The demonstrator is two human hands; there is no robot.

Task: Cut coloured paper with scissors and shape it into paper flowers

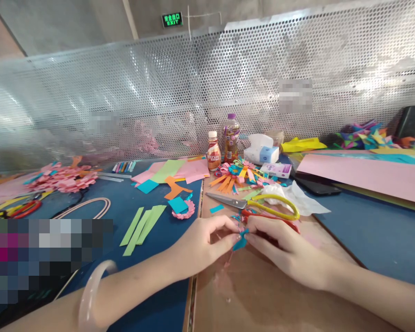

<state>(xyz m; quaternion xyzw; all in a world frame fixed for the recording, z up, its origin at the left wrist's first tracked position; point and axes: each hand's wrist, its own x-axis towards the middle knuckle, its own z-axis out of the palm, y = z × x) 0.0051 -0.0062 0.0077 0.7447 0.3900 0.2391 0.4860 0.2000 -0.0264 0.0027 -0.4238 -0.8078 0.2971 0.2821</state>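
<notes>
You had your left hand (202, 242) and right hand (287, 251) both pinched shut on a small blue paper piece (240, 240) between them, scissors (259, 207) just beyond. You did best keeping fingertips close, folding slowly over the surface (263, 295).

Bright, even light; glare on the perforated metal screen (228, 92); wide-angle bending at edges.

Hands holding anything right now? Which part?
Both. The left hand and right hand pinch a small blue paper piece between their fingertips, one at each side of it.
</notes>
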